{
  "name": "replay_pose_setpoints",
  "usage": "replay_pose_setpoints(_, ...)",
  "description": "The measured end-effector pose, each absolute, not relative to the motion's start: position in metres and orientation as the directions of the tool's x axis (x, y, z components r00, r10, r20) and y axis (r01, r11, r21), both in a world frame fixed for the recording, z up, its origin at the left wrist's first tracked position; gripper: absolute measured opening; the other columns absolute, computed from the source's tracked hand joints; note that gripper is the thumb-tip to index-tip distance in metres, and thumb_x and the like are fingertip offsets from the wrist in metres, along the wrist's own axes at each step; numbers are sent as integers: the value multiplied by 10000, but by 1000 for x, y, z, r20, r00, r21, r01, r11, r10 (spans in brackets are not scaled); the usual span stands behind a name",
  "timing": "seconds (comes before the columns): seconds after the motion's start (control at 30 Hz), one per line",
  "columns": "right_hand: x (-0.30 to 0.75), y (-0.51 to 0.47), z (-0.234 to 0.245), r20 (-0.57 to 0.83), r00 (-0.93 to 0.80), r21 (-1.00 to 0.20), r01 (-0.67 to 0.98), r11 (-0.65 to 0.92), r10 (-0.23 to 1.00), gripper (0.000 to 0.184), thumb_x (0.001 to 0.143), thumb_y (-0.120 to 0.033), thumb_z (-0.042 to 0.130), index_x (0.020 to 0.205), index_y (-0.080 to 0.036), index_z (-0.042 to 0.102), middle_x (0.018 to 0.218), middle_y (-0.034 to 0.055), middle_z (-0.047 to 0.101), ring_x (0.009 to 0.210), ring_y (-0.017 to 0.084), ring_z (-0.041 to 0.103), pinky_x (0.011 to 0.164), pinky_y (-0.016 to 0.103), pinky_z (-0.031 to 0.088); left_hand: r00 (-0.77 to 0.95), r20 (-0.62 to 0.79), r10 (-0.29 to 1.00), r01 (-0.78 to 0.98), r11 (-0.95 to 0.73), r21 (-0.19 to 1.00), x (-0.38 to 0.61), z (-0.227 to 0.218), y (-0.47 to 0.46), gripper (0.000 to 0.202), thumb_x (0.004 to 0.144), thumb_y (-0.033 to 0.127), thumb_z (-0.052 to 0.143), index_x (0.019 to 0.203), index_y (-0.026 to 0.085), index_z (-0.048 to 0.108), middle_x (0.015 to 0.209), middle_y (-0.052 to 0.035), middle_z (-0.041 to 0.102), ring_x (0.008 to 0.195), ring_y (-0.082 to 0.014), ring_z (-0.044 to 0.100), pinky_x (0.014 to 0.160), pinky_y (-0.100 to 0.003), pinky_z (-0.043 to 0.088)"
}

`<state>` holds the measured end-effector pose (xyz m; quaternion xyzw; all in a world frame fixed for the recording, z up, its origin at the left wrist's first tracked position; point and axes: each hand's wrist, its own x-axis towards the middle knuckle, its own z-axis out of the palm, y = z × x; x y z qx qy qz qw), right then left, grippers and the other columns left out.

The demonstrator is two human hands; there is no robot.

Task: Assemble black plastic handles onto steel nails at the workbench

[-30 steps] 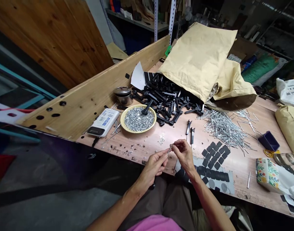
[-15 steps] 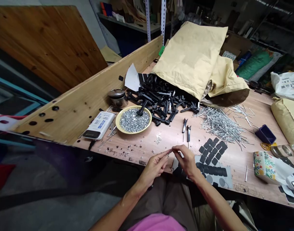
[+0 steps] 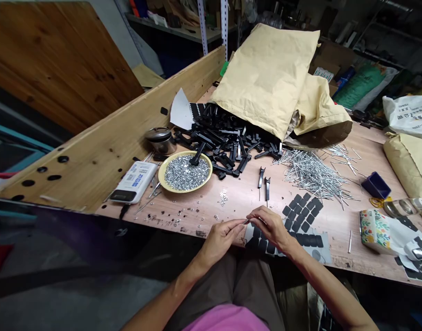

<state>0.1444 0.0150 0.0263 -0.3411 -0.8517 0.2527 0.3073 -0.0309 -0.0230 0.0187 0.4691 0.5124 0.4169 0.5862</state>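
head view: your left hand (image 3: 221,241) and your right hand (image 3: 271,227) work together at the front edge of the pale wooden bench top (image 3: 238,202). across the last second, your hands keep their paired position, and the parts laid out on the bench show no disturbance. your left thumb and forefinger are closed in a tight pinch on a short bright steel pin (image 3: 245,221), which sits just beside your right hand. your right fingers are curled close to the pin; you cannot tell from this angle whether they grip anything. nearest your right hand lies a grey backing sheet (image 3: 317,255) carrying matt black rubber pads, and beyond it rest two slim black forked plastic parts (image 3: 261,177). further out, note the loose heap of straight, shiny steel nails (image 3: 310,174), the shallow yellow dish (image 3: 183,191) of glinting silver washers, and the mound of angular black moulded parts (image 3: 228,142) spilling from a creased tan paper sack (image 3: 266,73).
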Motion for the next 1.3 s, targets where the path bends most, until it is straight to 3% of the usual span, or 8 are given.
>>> replay_pose_setpoints(0.3,142,7,23,421,-512,-596,467,654,749,282,969,-320,338,924,-193,585,783,60,614,748,153,593,640,260,505,133,137,982,411,-180,894,-27,-2,-30,283,861,269,479,1023,218,705,927,-86,736,834,-207,681,799,-311,517)
replay_pose_setpoints(0.47,147,6,20,411,-536,-595,455,662,738,258,972,-296,338,960,-202,578,805,52,611,750,147,585,643,254,499,232,181,956,507,-277,816,-27,-5,-29,313,901,290,426,1061,214,685,937,-85,732,830,-194,679,776,-292,522)
replay_pose_setpoints(0.6,153,6,17,438,-595,-432,519,738,674,265,972,-260,326,957,-182,579,810,74,609,731,163,549,643,274,477,280,179,943,594,-317,740,-24,-5,-29,319,907,270,413,1073,209,678,841,-91,726,758,-189,672,726,-279,517)
replay_pose_setpoints(0.87,158,2,7,421,-616,-259,622,738,667,381,974,-256,306,683,-186,543,616,37,524,585,146,476,582,258,385,337,170,926,624,-355,696,-18,-2,-34,340,909,222,378,1064,193,680,794,-105,713,725,-197,665,663,-266,482)
replay_pose_setpoints(1.0,157,-1,6,298,-528,-321,729,604,795,503,981,-320,251,563,-196,501,509,11,491,490,116,460,500,241,314,300,132,945,517,-278,810,-13,-1,-35,300,881,247,431,983,200,709,760,-108,708,685,-196,648,662,-280,474)
replay_pose_setpoints(1.13,161,-5,19,145,-274,-455,835,310,951,539,963,-443,234,605,-200,556,570,23,558,534,129,516,496,235,327,78,-44,996,192,28,981,-5,5,-32,239,810,363,554,888,211,721,796,-83,708,740,-198,630,710,-298,485)
replay_pose_setpoints(1.2,162,-11,25,112,-145,-643,744,183,983,512,955,-457,246,675,-202,591,657,28,605,605,135,558,553,234,392,26,-211,977,-88,212,973,2,10,-28,267,749,413,622,868,194,716,888,-77,699,826,-200,621,724,-289,487)
replay_pose_setpoints(1.3,156,-24,24,40,-76,-916,396,67,996,376,886,-502,426,811,-201,638,780,31,659,719,154,605,654,255,463,72,-380,922,-486,365,794,19,19,-21,322,608,400,752,827,167,713,950,-72,680,908,-194,601,803,-286,465)
